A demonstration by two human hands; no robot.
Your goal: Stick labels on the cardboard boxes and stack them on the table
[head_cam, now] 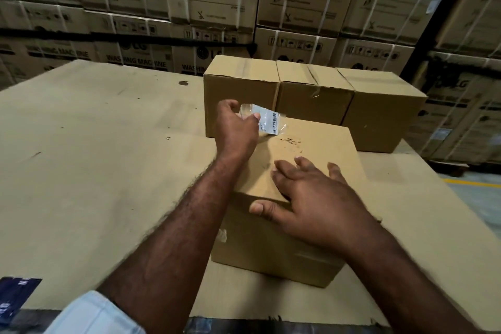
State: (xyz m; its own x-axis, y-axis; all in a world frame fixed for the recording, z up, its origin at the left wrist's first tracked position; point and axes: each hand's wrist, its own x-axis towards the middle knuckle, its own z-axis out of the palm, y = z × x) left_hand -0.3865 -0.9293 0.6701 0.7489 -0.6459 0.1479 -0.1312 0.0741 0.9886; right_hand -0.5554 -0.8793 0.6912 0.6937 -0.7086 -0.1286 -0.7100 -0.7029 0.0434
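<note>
A plain cardboard box (306, 149) stands near me on the cardboard-covered table (95, 144). My right hand (311, 195) rests flat on its top, fingers spread, thumb over the near edge. My left hand (235, 130) hovers over the box's far left corner and pinches a white barcode label (268, 120) with a clear film around it. The label is held just above the box top. Behind stand three more boxes in a row: left (241, 84), middle (314, 95), right (385, 114).
Tall stacks of washing machine cartons (162, 8) wall off the back. A dark blue item (13, 298) lies at the near left table edge. At the right the floor (477, 192) has a yellow line.
</note>
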